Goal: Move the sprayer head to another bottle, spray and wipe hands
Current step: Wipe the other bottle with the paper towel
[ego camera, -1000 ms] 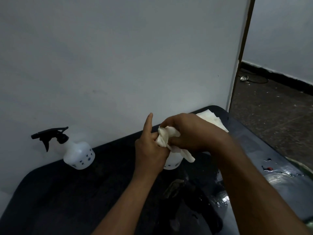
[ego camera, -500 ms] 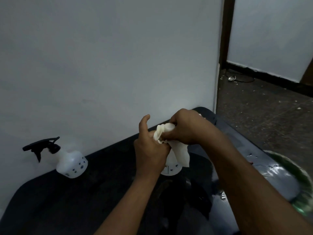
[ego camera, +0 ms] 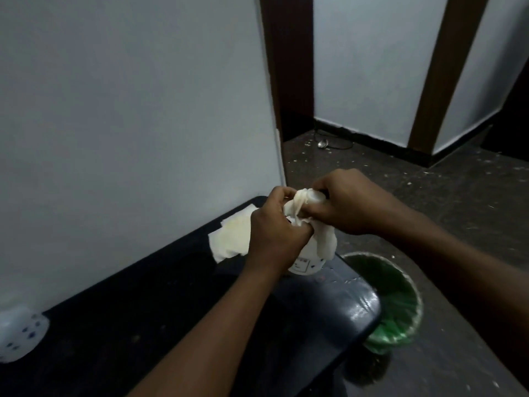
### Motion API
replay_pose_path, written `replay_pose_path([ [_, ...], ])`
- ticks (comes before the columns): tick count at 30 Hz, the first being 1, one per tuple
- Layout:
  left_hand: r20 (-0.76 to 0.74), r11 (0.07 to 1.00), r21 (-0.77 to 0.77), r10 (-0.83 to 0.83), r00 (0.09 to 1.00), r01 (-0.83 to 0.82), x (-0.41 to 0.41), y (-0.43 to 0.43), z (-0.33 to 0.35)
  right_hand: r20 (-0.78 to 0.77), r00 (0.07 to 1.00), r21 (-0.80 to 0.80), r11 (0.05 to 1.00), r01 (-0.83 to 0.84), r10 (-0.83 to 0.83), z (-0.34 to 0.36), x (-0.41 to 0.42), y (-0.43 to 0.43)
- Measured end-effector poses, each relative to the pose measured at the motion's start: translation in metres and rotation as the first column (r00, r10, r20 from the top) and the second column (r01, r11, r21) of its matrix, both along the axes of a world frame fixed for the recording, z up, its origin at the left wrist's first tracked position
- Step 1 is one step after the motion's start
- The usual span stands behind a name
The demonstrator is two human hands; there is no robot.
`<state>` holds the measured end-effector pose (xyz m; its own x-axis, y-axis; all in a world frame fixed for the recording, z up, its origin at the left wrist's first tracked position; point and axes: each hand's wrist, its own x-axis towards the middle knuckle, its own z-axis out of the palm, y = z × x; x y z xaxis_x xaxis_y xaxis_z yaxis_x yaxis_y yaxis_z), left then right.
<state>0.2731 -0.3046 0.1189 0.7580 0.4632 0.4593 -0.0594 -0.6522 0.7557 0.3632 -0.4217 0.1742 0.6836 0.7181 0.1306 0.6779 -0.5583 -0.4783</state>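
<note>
The fingers (ego camera: 289, 196) of the left hand (ego camera: 274, 233) are now curled shut around the upper part of the crumpled white tissue (ego camera: 303, 210); a second ago its forefinger stood straight up and free, so the hand has closed into the wad. The right hand (ego camera: 349, 204) is clenched on the same tissue from the other side, thumb and fingers pinching its top, with a loose tail hanging down below both fists. I judge this to be the wiping step near its end, the tissue being balled up rather than drawn along a finger.

Just under the hands stands the white bottle (ego camera: 305, 263) without a sprayer, near the counter's (ego camera: 329, 310) right end, only its base showing. A stack of flat tissues (ego camera: 232, 239) lies by the wall at the far right corner. The view has swung to the right: the other bottle (ego camera: 20, 336), which carried the black sprayer head earlier, now sits at the far left edge of the view, blurred and cut off, so the head itself cannot be seen. A green-lined bin (ego camera: 395, 299) on the floor beyond the counter's right end has come into view, a likely place for the used tissue.
</note>
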Motion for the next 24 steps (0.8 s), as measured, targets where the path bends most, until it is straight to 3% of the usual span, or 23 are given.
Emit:
replay_pose_path([
  [4,-0.144,0.991,0.003,-0.134,0.981,0.135,0.032,-0.028,-0.009,-0.007,0.999,-0.054,0.997,0.052,-0.053,-0.012,0.032,-0.044],
  [8,-0.201,0.99,-0.038,-0.138,0.97,0.132,0.043,-0.036,-0.026,0.026,0.996,-0.162,0.982,0.093,-0.09,-0.043,0.065,-0.075],
  [14,-0.289,0.938,-0.279,-0.288,0.913,0.208,0.046,-0.039,-0.045,0.012,0.994,-0.328,0.939,0.103,-0.105,-0.121,0.095,-0.097],
  [19,-0.259,0.893,-0.397,-0.332,0.907,0.213,0.052,-0.04,-0.057,-0.077,0.982,-0.421,0.899,0.123,-0.171,-0.191,0.107,-0.093],
  [24,-0.243,0.899,-0.385,-0.317,0.917,0.208,0.049,-0.019,-0.064,-0.113,0.976,-0.555,0.827,0.094,-0.186,-0.251,0.119,-0.073],
])
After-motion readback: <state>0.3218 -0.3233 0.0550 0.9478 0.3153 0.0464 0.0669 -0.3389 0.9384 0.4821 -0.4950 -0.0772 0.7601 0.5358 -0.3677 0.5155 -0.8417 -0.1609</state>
